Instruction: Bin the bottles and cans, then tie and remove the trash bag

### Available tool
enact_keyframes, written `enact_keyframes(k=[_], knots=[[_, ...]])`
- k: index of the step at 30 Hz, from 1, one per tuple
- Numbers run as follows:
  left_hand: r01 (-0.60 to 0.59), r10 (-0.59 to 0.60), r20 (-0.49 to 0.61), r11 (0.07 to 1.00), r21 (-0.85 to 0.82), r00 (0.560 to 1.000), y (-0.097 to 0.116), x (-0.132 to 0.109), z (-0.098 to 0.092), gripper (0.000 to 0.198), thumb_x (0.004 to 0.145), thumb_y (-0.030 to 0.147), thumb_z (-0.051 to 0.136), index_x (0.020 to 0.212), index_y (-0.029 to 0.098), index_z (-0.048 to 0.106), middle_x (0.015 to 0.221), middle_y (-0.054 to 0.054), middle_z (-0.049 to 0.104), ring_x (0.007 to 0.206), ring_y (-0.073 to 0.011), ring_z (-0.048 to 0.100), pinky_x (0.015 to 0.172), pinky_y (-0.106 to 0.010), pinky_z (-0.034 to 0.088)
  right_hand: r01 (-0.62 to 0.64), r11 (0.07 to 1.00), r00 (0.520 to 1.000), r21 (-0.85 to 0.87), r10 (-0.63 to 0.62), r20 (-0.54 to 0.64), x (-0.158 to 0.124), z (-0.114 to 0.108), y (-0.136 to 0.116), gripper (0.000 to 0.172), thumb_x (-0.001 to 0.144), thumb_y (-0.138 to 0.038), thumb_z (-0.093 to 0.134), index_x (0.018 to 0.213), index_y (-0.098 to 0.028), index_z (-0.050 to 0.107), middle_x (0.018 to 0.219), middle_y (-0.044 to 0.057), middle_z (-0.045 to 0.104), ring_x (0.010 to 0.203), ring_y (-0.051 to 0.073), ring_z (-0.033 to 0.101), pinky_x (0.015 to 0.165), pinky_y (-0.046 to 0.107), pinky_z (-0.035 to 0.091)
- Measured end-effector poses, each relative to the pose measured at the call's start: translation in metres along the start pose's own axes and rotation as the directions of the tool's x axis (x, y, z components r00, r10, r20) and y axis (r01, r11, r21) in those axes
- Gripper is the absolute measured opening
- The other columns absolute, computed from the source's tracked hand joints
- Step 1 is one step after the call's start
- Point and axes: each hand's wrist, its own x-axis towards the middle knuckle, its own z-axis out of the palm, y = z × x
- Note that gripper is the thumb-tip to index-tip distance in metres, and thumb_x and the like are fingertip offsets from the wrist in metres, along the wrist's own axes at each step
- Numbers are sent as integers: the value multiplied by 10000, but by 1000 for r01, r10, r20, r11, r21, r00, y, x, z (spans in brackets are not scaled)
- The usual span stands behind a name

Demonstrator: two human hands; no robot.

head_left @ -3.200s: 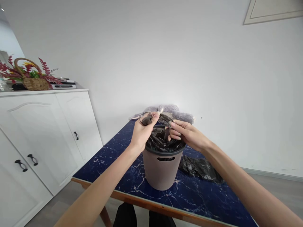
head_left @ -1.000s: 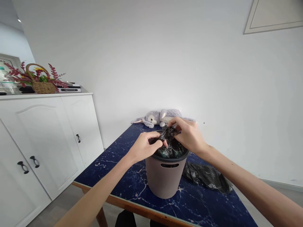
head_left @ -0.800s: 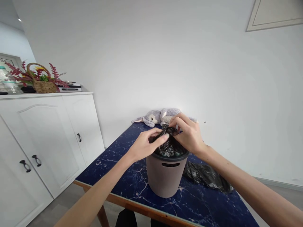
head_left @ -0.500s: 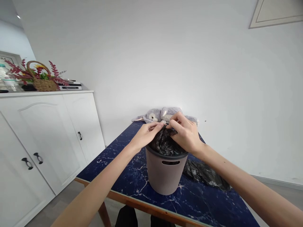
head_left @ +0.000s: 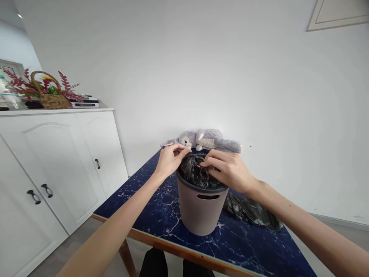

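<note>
A grey-brown trash can (head_left: 198, 215) with a dark rim and a slot handle stands upright on the table. Inside its mouth is a crumpled black garbage bag (head_left: 191, 173). At the far left of the rim, my left hand (head_left: 170, 159) is closed, thumb against fingers, pinching the bag's edge; the exact grip is partly hidden. My right hand (head_left: 230, 169) reaches over the right side of the opening, its fingers bent and closed on the bag's folds. Part of the bag is covered by the right hand.
The can rests on a blue marble-patterned table (head_left: 155, 215) with a wooden edge. Another black plastic bag (head_left: 250, 209) lies right of the can. A plush toy (head_left: 207, 139) lies at the back against the wall. A white cabinet (head_left: 57, 165) on the left bears a flower basket (head_left: 53, 100).
My hands have moved apart: the left went left to the rim, the right lower over the opening. The bag's raised, gathered part has sunk and spread inside the can.
</note>
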Motion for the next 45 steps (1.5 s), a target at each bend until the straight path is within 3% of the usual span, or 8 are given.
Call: enact_keyframes(k=[9, 13, 16, 18, 31, 38, 42, 45], knots=[[-18, 24, -47, 993, 116, 999, -12, -1, -9, 349, 929, 540, 707, 890, 202, 781, 938, -68, 815, 711, -190, 699, 661, -285, 511, -175, 931, 983, 320, 151, 100, -23, -25, 2, 221, 968, -146, 534, 853, -234, 701, 1082, 74, 728, 813, 195, 674, 634, 340, 501], [82, -69, 83, 982, -167, 994, 1, -3, -8, 461, 958, 634, 644, 1014, 180, 702, 1057, -93, 800, 406, -48, 461, 433, -236, 363, -429, 596, 897, 679, 367, 246, -13, -27, -5, 285, 968, -415, 696, 789, -228, 576, 1313, 97, 717, 787, 189, 735, 638, 356, 583], [163, -97, 222, 938, -305, 970, 12, -3, -8, 466, 972, 633, 634, 1046, 173, 626, 996, -98, 792, 362, -15, 389, 385, -216, 261, -535, 308, 818, 787, 423, 390, -4, -24, -6, 383, 964, -529, 697, 854, -249, 462, 1142, 99, 786, 600, 154, 707, 457, 282, 485], [172, -91, 255, 932, -320, 963, 17, -3, -8, 439, 985, 607, 633, 1046, 174, 596, 933, -81, 779, 373, -21, 425, 403, -214, 282, -550, 264, 804, 792, 423, 417, -1, -20, -4, 417, 951, -558, 711, 875, -255, 435, 1016, 71, 805, 512, 124, 653, 404, 248, 397], [17, -20, 232, 1000, 12, 973, -20, -8, -19, 391, 992, 580, 590, 901, 200, 605, 776, -42, 749, 699, -174, 654, 643, -281, 440, -605, 712, 792, 355, 491, 363, -19, -29, 13, 356, 994, -556, 596, 832, -243, 643, 881, 40, 803, 603, 167, 615, 550, 311, 419], [5, 3, 215, 999, -35, 976, -12, -18, -23, 396, 1004, 594, 578, 953, 203, 620, 850, -55, 783, 777, -197, 695, 722, -306, 479, -591, 786, 749, 180, 452, 484, -5, -28, 3, 239, 1020, -429, 543, 967, -234, 671, 846, 32, 793, 711, 200, 695, 607, 310, 463], [11, 8, 203, 996, -93, 979, -2, -22, -25, 379, 1018, 577, 577, 953, 205, 610, 890, -61, 795, 743, -176, 663, 704, -298, 469, -524, 836, 756, 162, 369, 541, 14, -15, -7, 406, 996, -491, 601, 1276, -209, 689, 1030, 90, 804, 867, 253, 739, 666, 331, 505], [10, 19, 192, 989, -146, 981, 1, -26, -26, 375, 1011, 572, 600, 937, 204, 608, 894, -68, 798, 776, -182, 682, 742, -307, 494, -447, 883, 751, 145, 282, 597, 26, -3, -9, 361, 977, -421, 639, 1265, -228, 743, 1025, 84, 806, 881, 257, 738, 686, 333, 491]])
